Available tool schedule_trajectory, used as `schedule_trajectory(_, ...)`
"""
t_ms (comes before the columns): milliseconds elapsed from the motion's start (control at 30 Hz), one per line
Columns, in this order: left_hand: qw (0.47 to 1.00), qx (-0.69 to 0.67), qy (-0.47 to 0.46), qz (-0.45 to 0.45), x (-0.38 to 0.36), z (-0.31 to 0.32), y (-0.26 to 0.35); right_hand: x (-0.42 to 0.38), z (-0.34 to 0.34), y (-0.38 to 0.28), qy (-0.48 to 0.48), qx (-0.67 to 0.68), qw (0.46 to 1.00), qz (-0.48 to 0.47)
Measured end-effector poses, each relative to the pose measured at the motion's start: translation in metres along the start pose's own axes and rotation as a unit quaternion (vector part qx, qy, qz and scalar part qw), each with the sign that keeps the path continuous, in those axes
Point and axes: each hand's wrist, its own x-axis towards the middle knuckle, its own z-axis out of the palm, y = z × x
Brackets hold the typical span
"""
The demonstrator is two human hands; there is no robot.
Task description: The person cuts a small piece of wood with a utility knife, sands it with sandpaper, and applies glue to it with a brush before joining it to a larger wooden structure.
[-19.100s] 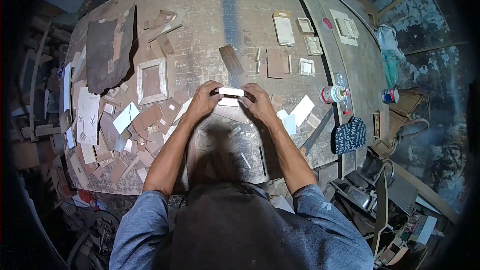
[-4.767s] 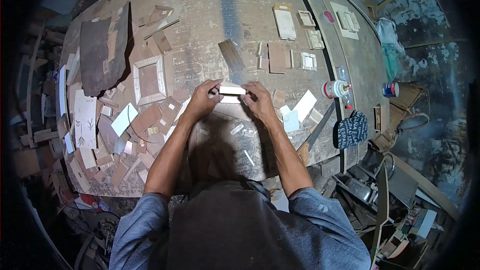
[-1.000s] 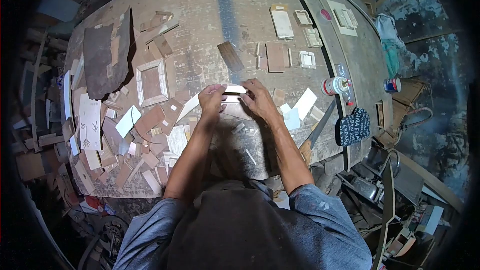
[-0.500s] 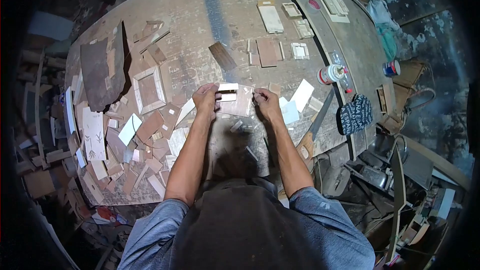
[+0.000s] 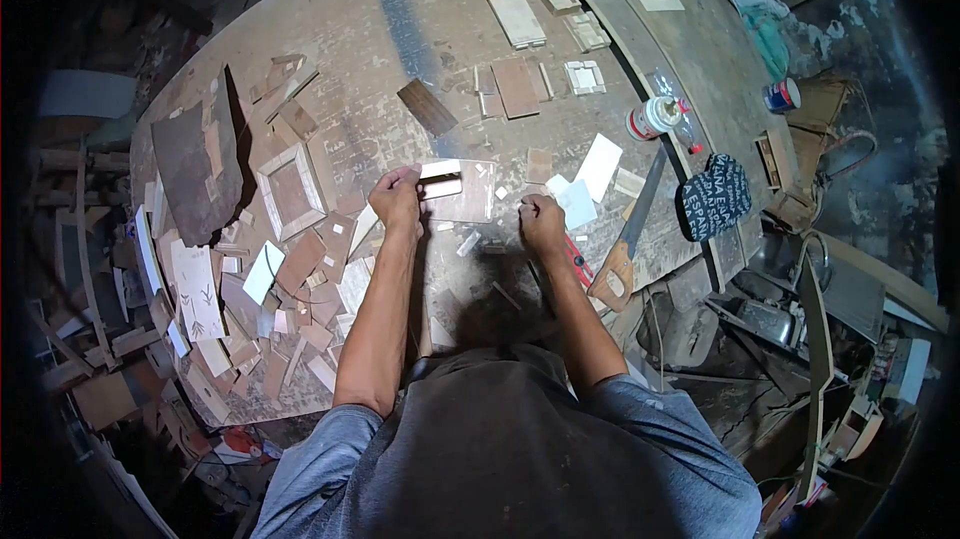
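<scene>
My left hand (image 5: 396,201) pinches the left end of a small wooden panel (image 5: 470,204). Light wood strips (image 5: 441,169) lie along the panel's left part, with a dark gap between them. A thin pale strip edges the panel's right side. To the right, apart from the panel, my right hand (image 5: 543,226) is closed with its fingers curled together; whatever may be in them is hidden. A small white piece (image 5: 502,193) lies between the panel and that hand.
A handsaw (image 5: 632,239), a glue bottle (image 5: 652,119) and a dark lettered cap (image 5: 714,197) lie to the right. Scrap wood (image 5: 300,264) and a square wooden frame (image 5: 291,191) cover the left. Small wooden assemblies (image 5: 516,19) stand at the back.
My right hand has left the panel's right edge and moved down and slightly right. My left hand stays at the panel. The view has shifted a little.
</scene>
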Motion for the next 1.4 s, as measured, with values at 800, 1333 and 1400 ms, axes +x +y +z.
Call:
schedule_trajectory(800,0.996,0.048,0.052,0.049,-0.001,0.005,-0.004,-0.14,-0.041,0.026,-0.076,-0.101,0.992,0.012)
schedule_trajectory(1333,1.0,0.021,0.012,0.003,0.004,0.001,-0.002,0.015,0.046,-0.058,-0.132,0.242,0.96,0.039)
schedule_trajectory(1400,1.0,0.02,0.017,0.003,0.005,0.002,-0.002,0.015,0.047,-0.052,-0.138,0.235,0.962,0.024)
